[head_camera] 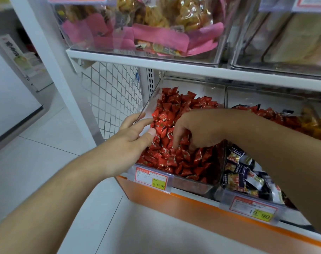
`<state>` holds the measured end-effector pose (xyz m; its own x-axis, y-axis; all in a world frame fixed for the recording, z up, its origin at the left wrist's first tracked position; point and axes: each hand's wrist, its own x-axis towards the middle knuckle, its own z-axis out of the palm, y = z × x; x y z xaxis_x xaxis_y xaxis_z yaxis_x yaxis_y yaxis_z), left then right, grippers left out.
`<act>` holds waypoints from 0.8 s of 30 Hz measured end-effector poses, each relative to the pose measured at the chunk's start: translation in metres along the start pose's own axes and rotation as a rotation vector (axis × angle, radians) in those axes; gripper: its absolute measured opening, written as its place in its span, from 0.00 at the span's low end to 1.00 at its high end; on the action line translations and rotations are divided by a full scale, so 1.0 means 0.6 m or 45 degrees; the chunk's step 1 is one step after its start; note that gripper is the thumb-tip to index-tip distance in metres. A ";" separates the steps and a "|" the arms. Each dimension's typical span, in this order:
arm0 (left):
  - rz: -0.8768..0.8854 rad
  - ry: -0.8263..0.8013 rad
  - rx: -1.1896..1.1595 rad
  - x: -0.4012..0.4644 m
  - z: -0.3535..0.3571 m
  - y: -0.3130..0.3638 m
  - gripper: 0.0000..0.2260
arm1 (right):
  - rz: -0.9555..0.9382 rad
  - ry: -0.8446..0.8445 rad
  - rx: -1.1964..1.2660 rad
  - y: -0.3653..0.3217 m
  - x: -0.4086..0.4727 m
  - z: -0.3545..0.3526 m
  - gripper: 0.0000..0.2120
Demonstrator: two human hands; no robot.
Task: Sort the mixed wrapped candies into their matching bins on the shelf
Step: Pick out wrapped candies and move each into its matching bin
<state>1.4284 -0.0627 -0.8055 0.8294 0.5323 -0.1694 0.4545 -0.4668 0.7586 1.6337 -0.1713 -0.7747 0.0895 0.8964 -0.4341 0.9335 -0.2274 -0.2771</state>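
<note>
At the lower shelf, head view: clear bin (213,173) is packed with red wrapped candies (176,156), uniform as far as I can see, no obvious strays on top. Neighbour bin to the right (227,194) holds dark-blue/white wrapped candies (247,173), with more red and some yellow pieces further back. Judgement: sorting is mid-way at best; the red bin looks clean, the right-hand bins look mixed or unchecked.

Right hand (194,129) reaches across from the right, wrist bent down, fingers dug into the red pile. Fingertips are buried, so I cannot tell whether it is pinching a candy or only raking through.

Left hand (135,132) is on the bin's left wall (146,109): fingers go over the top edge, thumb lies along the outside face, steadying the bin. Forearm comes up from lower left.

Price tags (151,178) are clipped on the bin fronts. Upper shelf bin holds pink-wrapped snack packs (156,37), untouched.
</note>
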 end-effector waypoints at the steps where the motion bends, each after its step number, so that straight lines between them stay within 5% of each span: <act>1: 0.004 0.008 -0.001 0.000 0.000 0.001 0.23 | -0.027 0.005 0.057 -0.001 -0.004 0.000 0.22; 4: 0.015 0.039 -0.018 0.004 0.000 0.004 0.22 | -0.073 0.247 0.256 -0.005 -0.023 -0.006 0.17; 7: 0.021 0.053 -0.025 0.005 0.001 0.007 0.22 | 0.076 0.607 0.092 0.000 -0.018 -0.005 0.19; 11: 0.018 0.034 -0.016 0.003 0.003 0.009 0.22 | 0.371 0.205 -0.191 -0.014 0.007 0.017 0.39; 17: 0.012 0.007 -0.023 0.004 0.001 0.005 0.23 | 0.142 -0.075 -0.291 -0.037 -0.027 0.037 0.33; 20: 0.019 0.011 -0.019 0.005 0.001 0.003 0.23 | 0.037 0.000 -0.227 -0.038 -0.059 0.039 0.29; 24: 0.033 0.058 0.049 0.006 0.003 0.005 0.24 | 0.005 0.366 -0.125 -0.036 -0.104 0.046 0.28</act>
<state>1.4333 -0.0634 -0.8050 0.8256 0.5513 -0.1205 0.4461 -0.5069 0.7376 1.5980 -0.2329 -0.7655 0.1746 0.9697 -0.1709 0.9609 -0.2057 -0.1854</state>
